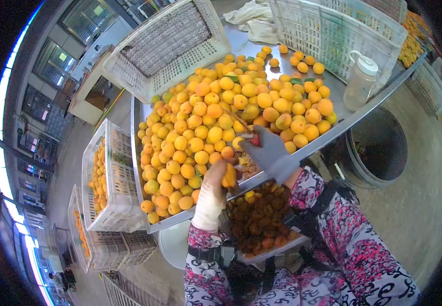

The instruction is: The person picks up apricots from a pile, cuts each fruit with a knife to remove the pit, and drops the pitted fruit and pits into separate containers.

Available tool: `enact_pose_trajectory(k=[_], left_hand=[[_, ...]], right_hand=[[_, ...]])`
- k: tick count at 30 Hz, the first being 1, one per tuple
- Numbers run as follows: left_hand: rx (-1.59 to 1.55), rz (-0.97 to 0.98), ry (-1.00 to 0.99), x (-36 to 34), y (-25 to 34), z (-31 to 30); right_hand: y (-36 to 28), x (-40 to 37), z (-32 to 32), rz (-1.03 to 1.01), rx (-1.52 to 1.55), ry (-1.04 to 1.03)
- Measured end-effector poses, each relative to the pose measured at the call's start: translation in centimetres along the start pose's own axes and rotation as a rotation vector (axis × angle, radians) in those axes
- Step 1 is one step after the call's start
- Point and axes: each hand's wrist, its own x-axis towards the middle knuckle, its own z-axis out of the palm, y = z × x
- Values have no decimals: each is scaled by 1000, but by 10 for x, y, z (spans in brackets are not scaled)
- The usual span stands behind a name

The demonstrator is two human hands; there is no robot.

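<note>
My left hand (215,191), in a pale glove with darkened fingertips, is closed around an orange-yellow fruit (228,176) at the table's front edge. Just to the right, my right hand (269,150) wears a grey glove and grips a small tool with a red part (254,140). A large heap of yellow-orange fruit (195,122) lies on the metal table in front of both hands. Below them, against my body, is a container of dark pieces and orange bits (261,217).
A white crate (167,56) leans behind the heap; another crate (333,35) stands back right, beside a white-lidded bottle (359,84). Fruit-filled crates (121,191) are stacked at left. A dark bin (379,148) is on the floor at right, a white bucket (172,245) below the table.
</note>
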Motion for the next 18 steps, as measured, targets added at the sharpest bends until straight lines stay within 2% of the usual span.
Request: enact_pose_trajectory(k=[1,2,3,4,6,7,8,10,11,12,14,15,17,18], left_hand=[[573,346,-162,-4,2,-11],[1144,693,-325,-6,15,-2],[987,306,-468,-12,27,10],[986,304,-468,-13,23,12],[789,-224,-447,-16,13,12],[930,-237,-470,-18,23,24],[931,-237,-470,-17,23,24],[1262,282,-520,-14,21,23],[1098,220,-445,-4,13,17],[1101,221,-448,7,13,19],[1310,301,-153,33,17,26],[1309,304,-155,46,12,26],[1721,482,-86,73,-7,25],[1718,489,-94,83,-13,26]], right_hand=[[-1,3,-6,97,-18,-46],[-2,3,-9,99,-18,-45],[-3,4,-11,97,18,7],[-3,4,-12,94,54,58],[0,6,-13,72,129,95],[2,7,-14,48,205,134],[4,7,-15,47,206,135],[7,8,-19,42,258,118],[8,7,-20,42,261,122],[9,6,-20,25,304,136],[12,5,-21,6,348,153],[13,5,-21,-8,348,158],[10,4,-24,-24,342,173],[4,2,-28,8,331,143]])
